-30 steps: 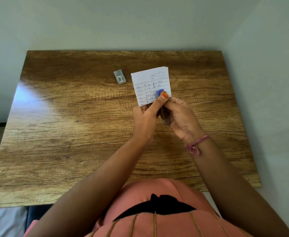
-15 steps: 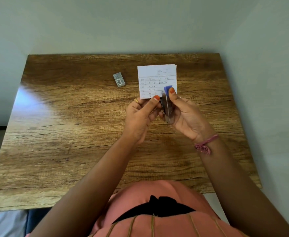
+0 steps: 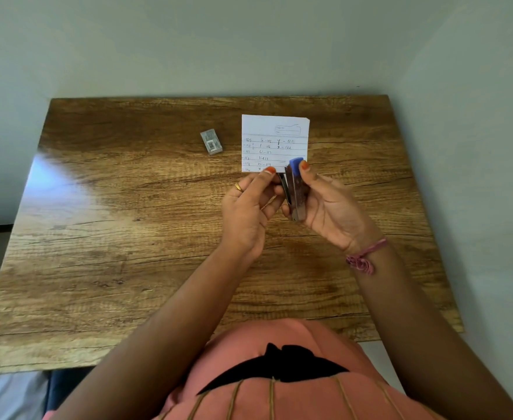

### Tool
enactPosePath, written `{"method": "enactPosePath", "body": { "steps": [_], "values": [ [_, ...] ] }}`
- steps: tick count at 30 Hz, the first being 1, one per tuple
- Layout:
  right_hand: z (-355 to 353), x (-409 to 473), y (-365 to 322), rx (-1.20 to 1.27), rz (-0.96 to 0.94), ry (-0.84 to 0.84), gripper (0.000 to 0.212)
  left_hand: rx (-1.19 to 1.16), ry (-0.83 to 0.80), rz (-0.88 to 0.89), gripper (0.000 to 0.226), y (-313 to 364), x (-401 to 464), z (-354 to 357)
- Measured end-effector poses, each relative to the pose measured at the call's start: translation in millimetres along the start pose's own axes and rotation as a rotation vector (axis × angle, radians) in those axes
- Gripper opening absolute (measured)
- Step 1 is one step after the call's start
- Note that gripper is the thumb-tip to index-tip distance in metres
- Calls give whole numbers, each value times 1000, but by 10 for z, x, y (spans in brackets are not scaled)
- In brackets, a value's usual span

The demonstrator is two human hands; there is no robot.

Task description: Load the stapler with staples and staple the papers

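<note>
A small stack of lined papers with handwriting is pinched at its lower edge by my left hand, thumb on top. My right hand grips a small metal stapler with a blue cap, held upright beside the papers' lower right corner. The stapler's jaw sits at that corner; whether the paper is inside it is hidden by my fingers. A small grey box of staples lies on the wooden table, to the left of the papers.
The table's far edge meets a pale wall, and another wall runs close along its right side. My torso in a pink top is at the near edge. Bare wood spreads to the left and near side.
Both hands have shifted slightly right and up with the papers, which turned from tilted to square. My right hand has brought the stapler upright at the lower right corner.
</note>
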State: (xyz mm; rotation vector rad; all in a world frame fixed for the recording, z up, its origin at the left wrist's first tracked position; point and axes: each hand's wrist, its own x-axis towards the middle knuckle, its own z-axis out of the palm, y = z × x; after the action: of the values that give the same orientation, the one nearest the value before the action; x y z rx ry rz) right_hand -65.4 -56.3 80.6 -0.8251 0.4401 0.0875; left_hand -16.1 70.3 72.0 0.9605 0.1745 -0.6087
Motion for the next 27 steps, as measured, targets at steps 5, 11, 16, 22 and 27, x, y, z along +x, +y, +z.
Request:
{"method": "enactPosePath", "body": {
  "steps": [5, 11, 16, 22, 27],
  "values": [
    [-12, -33, 17, -75, -16, 16, 41, -105, 43, -68, 8, -12, 21, -7],
    [-108, -77, 102, -234, -42, 30, 44, -173, 76, -82, 8, -4, 18, -41],
    [-190, -99, 215, -387, -74, 109, 43, -157, 116, -75, 7, -26, -7, -126],
    [-237, -97, 349, -473, -88, 224, 50, -104, 143, -33, 9, -46, -64, -291],
    [-163, -107, 427, -436, -91, 236, 44, -69, 164, -22, 14, -25, -118, -424]
  ]
}}
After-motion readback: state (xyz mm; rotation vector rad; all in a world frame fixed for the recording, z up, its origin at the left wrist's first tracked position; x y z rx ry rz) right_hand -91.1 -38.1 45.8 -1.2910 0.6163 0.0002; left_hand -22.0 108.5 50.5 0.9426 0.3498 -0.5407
